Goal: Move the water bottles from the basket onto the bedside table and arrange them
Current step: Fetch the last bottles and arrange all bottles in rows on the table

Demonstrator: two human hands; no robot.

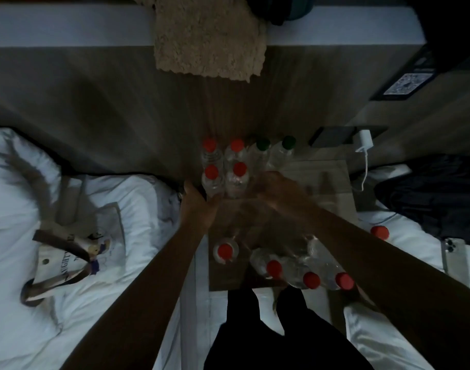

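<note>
Tote bag [68, 260]: partial print "…GHTY…", rest unreadable.

This is looking like a dim bedroom, likely a twin room in a hotel or guesthouse. Two beds with rumpled white duvets [100, 198] are lying to either side of a narrow wooden bedside table [332, 177], which is standing against a wood-grain headboard wall [100, 102]. A white plug-in charger with a trailing cable [364, 142] is hanging from a dark wall socket panel [332, 136] above the table. A cream printed canvas tote bag [76, 252] is lying on the left bed, a dark garment [436, 196] and a silver smartphone [454, 252] on the right one. Clear plastic water bottles with red caps [224, 166] are crowding the tabletop.
</note>
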